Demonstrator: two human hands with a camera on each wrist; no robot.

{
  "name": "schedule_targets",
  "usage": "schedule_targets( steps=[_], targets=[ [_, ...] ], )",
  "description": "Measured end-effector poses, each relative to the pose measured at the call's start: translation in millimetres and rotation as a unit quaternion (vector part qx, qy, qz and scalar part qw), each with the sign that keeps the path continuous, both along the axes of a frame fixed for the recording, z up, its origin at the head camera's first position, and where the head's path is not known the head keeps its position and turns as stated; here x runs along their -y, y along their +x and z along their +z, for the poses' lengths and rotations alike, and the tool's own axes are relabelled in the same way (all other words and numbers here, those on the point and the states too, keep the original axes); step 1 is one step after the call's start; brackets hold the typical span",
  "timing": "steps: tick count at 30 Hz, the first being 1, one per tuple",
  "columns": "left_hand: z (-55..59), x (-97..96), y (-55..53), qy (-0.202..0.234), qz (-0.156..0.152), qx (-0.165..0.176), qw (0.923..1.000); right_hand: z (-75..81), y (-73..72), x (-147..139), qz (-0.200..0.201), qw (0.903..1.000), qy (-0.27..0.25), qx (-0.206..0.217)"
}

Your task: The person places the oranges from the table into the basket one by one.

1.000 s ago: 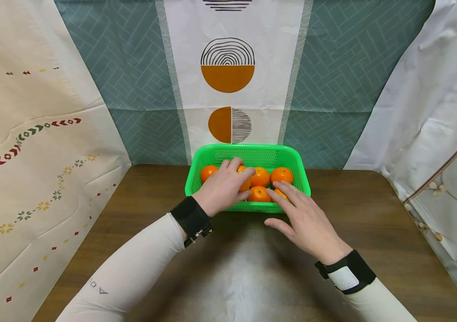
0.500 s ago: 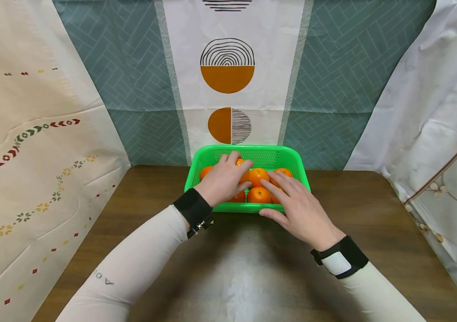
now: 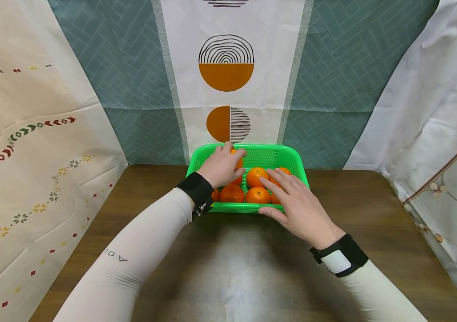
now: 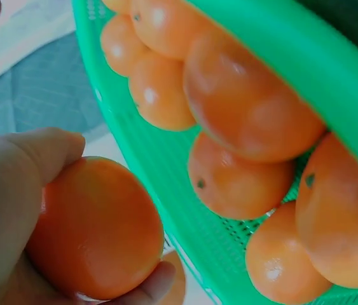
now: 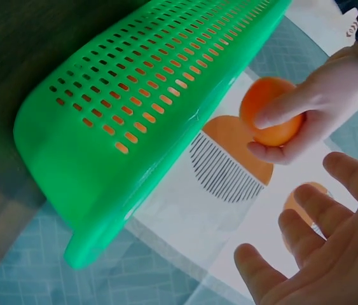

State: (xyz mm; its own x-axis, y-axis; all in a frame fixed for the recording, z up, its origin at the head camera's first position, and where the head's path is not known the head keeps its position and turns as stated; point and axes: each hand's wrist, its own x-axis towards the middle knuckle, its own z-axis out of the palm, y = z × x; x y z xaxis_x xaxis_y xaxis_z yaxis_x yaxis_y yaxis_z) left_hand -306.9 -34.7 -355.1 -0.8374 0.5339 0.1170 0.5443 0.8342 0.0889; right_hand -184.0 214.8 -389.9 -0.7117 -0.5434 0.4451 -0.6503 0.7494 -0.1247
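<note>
My left hand (image 3: 219, 166) grips an orange (image 4: 96, 229) between thumb and fingers. In the right wrist view, this orange shows above the rim of the green plastic basket (image 5: 51, 165), with the thumb across its side. Several more oranges lie inside the basket, among them a front one (image 3: 258, 195) and one behind it (image 3: 257, 177). My right hand (image 3: 302, 210) reaches over the basket's front right with fingers spread and nothing in its grasp. It partly covers the oranges at that end.
The basket stands at the back of a brown wooden table (image 3: 357, 214), close to a patterned cloth backdrop (image 3: 329, 89). A cream cloth (image 3: 31, 147) hangs on the left and a white one (image 3: 433, 147) on the right.
My left hand has lifted the orange up and toward the back left, uncovering oranges at the basket's front left. My right hand has moved slightly left and stays spread.
</note>
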Motion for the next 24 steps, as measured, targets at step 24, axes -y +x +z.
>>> schedule_targets(
  steps=[24],
  targets=[
    [-14.2, 3.4, -59.1, -0.034, 0.086, 0.087, 0.9919, -5.0, -2.3, -3.4, 0.01, 0.9998, -0.017, -0.005]
  ],
)
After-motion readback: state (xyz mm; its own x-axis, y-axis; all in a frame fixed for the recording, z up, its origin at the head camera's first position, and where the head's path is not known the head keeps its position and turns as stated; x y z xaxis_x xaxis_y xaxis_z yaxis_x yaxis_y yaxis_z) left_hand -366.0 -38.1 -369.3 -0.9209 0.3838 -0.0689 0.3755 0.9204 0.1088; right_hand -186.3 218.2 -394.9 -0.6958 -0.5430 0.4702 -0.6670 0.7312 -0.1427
